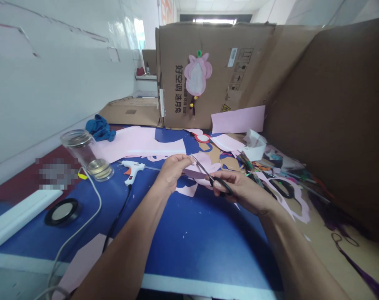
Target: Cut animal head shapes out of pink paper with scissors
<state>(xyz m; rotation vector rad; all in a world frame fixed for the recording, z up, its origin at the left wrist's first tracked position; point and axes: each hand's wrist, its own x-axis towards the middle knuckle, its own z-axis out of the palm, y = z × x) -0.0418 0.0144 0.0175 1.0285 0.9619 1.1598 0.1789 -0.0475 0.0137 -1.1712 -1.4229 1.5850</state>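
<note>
My left hand (173,168) pinches the edge of a piece of pink paper (205,162) with a scalloped outline, held above the blue table. In my right hand (236,187) are black-handled scissors (222,187), their blades pointing up and left to the paper edge beside my left thumb. Below my hands lies a pink paper scrap (188,189). Left of my left hand a white glue gun (131,170) rests on the table with its cord running toward me. Larger pink sheets (136,139) are spread behind it.
A clear glass jar (94,160), a black tape roll (62,211) and a white bar (23,218) stand or lie at left. Cardboard walls (220,83) rise behind and right, a pink paper flower (196,77) on one. Cut scraps and tools clutter the right, with purple-ribboned scissors (342,246).
</note>
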